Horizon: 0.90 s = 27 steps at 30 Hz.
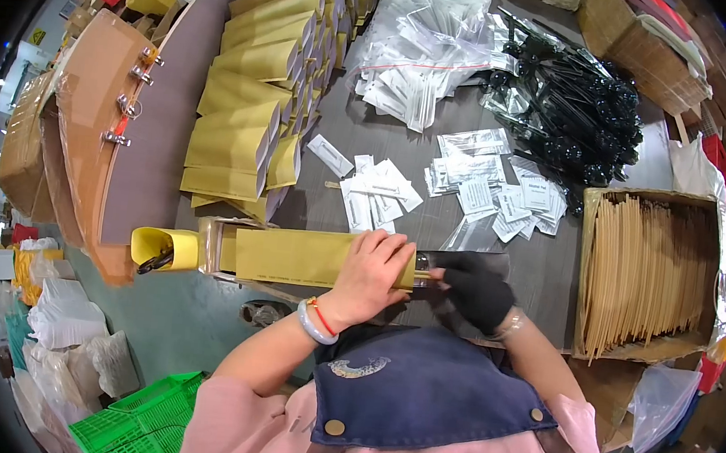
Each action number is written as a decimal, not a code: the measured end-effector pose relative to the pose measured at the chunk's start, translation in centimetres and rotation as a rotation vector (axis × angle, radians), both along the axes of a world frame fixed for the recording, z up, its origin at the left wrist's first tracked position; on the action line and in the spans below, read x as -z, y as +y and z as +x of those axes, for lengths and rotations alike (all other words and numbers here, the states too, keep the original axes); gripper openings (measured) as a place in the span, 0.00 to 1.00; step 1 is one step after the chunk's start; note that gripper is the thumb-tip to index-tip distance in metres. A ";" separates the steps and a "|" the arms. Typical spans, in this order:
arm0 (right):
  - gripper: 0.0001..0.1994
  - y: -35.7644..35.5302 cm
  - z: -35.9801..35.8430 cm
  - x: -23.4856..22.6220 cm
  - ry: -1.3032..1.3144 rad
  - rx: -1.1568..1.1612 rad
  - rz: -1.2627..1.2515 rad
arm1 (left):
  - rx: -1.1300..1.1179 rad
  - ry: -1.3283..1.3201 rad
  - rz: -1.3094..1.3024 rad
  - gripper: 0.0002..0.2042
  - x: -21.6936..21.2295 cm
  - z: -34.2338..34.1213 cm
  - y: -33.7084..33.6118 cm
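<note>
A long yellow paper sleeve (pixel 290 254) lies across the table's near edge. My bare left hand (pixel 374 267) is closed over its right end, fingers on top and thumb by the near side. At that end my right hand (pixel 475 291), in a black fingerless glove, pinches thin tan sticks (pixel 422 275). A dark, glossy piece shows beside them, partly under the glove; its kind is hard to make out. Beyond my hands lie small white packets (pixel 379 193) and a second pile of printed white sachets (pixel 473 176).
Stacked yellow sleeves (pixel 240 140) fill the far left. Black plastic spoons (pixel 566 115) lie heaped at the far right, near a clear bag of white packets (pixel 419 48). A carton of tan sticks (pixel 651 272) stands right; a yellow cup (pixel 165 248) sits left. A green crate (pixel 139 419) is below.
</note>
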State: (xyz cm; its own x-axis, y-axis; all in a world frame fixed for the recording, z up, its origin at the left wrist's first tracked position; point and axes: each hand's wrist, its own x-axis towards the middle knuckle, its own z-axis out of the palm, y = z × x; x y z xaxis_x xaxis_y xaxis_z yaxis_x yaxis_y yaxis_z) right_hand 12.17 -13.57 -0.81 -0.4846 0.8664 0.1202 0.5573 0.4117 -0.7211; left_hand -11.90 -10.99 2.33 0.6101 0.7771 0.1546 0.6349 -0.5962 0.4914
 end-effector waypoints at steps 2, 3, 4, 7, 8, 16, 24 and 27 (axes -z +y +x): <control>0.11 -0.3 3.0 -0.4 -0.002 0.162 -0.132 | 0.005 0.104 0.015 0.36 -0.6 0.0 -0.1; 0.08 -0.9 3.1 -0.6 -0.004 0.311 -0.239 | 0.009 0.102 0.008 0.36 -0.6 0.4 -0.4; 0.08 -0.9 2.4 -0.6 -0.006 0.316 -0.241 | 0.019 0.131 0.004 0.36 -0.5 0.8 -0.2; 0.08 -0.2 -3.8 -2.0 0.253 0.271 -0.156 | 0.038 0.155 0.038 0.36 0.9 1.6 0.1; 0.13 -0.3 -4.6 -1.3 0.322 0.230 -0.151 | 0.057 0.147 0.080 0.35 1.2 1.9 0.4; 0.29 0.3 -0.7 -3.1 -0.327 0.092 0.036 | 0.294 0.352 -0.017 0.14 -4.1 1.3 2.4; 0.30 0.6 2.0 -7.0 -0.335 0.425 0.022 | -0.191 0.259 0.331 0.14 -6.9 -8.9 9.1; 0.29 -0.1 1.7 -6.7 -0.378 0.367 0.031 | -0.423 -0.007 0.150 0.26 -2.5 -5.3 3.5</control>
State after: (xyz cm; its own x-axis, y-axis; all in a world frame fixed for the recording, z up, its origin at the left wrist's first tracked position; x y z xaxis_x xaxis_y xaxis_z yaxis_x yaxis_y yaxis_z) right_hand 13.83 -13.70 5.91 -0.1645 0.9861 0.0239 0.8878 0.1586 -0.4321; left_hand -17.18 -7.45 4.88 0.2419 0.9266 0.2878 0.8351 -0.3499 0.4245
